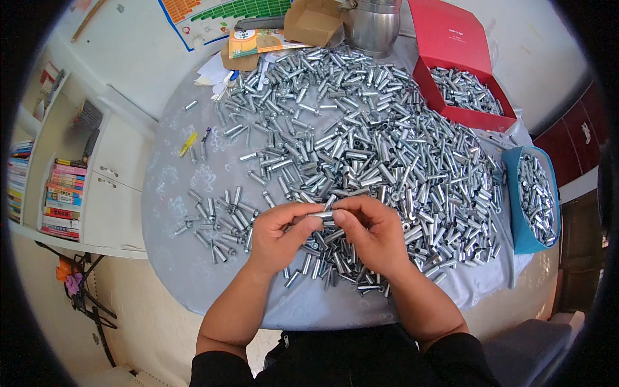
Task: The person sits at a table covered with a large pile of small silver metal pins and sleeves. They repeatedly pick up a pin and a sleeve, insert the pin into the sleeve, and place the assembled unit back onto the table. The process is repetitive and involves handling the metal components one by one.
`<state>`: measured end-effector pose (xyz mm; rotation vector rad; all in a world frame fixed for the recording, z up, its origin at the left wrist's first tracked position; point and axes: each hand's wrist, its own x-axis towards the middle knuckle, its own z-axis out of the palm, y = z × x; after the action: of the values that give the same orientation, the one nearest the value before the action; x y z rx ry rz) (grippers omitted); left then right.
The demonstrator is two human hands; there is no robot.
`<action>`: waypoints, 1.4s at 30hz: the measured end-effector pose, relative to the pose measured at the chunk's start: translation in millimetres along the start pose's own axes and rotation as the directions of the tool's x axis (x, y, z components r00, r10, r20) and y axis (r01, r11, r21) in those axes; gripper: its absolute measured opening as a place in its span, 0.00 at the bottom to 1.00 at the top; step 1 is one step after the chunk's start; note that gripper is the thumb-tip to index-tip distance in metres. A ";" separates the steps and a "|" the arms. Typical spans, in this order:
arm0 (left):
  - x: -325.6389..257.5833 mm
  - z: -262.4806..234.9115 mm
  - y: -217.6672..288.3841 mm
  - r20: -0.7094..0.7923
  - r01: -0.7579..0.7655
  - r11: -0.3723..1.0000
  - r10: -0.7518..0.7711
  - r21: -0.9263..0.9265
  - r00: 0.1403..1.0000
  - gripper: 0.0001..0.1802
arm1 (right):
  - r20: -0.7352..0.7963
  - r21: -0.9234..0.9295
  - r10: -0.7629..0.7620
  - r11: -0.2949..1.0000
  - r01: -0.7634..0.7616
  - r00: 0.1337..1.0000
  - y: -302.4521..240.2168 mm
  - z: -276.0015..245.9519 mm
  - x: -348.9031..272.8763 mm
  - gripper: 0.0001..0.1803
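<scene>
Between the fingertips of both hands lies a shiny metal sleeve (322,215), held level above the table. My left hand (280,237) pinches its left end with thumb and forefinger. At its right end, my right hand (376,237) grips with thumb and forefinger; whether a second small part sits there is hidden by the fingers. Beneath and beyond the hands spreads a large heap of metal sleeves (393,151), some with bolts in them. A smaller loose group of sleeve anchors (222,222) lies left of my left hand.
A red box (467,117) and a blue fabric bin (529,246), both full of metal pieces, stand at the right. Along the back are a metal pot (374,29), an open cardboard box (314,22) and papers. A yellow-handled tool (187,144) lies at the left. Bookshelves (64,193) stand beyond the table.
</scene>
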<state>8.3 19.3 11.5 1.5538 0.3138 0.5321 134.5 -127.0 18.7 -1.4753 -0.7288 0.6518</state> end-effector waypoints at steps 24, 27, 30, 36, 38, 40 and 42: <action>4.3 -3.2 -1.9 -0.068 0.054 0.987 -0.065 -0.154 0.996 0.10 | 0.022 -0.012 0.022 1.000 -0.022 1.000 2.1 0.2 3.1 0.12; 4.7 -2.8 -1.7 -0.053 0.044 0.986 -0.053 -0.158 0.997 0.10 | -0.012 -0.016 -0.039 0.999 0.038 0.999 3.8 1.2 3.0 0.12; 4.9 -2.3 -2.1 -0.056 0.049 0.985 -0.058 -0.163 0.997 0.10 | -0.066 0.046 -0.029 0.998 0.032 0.997 -2.5 5.1 3.1 0.12; 4.0 -2.5 -4.6 -0.036 0.058 0.980 -0.066 -0.190 0.997 0.10 | -0.039 -0.016 -0.063 0.998 0.062 0.997 1.0 2.3 3.7 0.12; 4.7 -3.3 -5.8 -0.039 0.055 0.979 -0.064 -0.194 0.997 0.10 | -0.040 0.019 -0.047 0.999 0.047 0.998 -0.6 2.9 3.6 0.12; 4.5 -4.4 -6.5 -0.022 0.047 0.978 -0.053 -0.204 0.998 0.11 | -0.001 0.087 0.075 0.993 -0.075 0.997 -0.8 2.9 2.6 0.12; 4.9 -4.3 -6.8 -0.013 0.043 0.976 -0.047 -0.213 0.999 0.11 | -0.028 0.036 -0.013 0.999 0.014 1.000 2.3 2.8 3.0 0.13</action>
<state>11.2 25.9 5.4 1.3324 0.2957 0.5270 134.4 -122.9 16.4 -1.4424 -0.7018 0.6297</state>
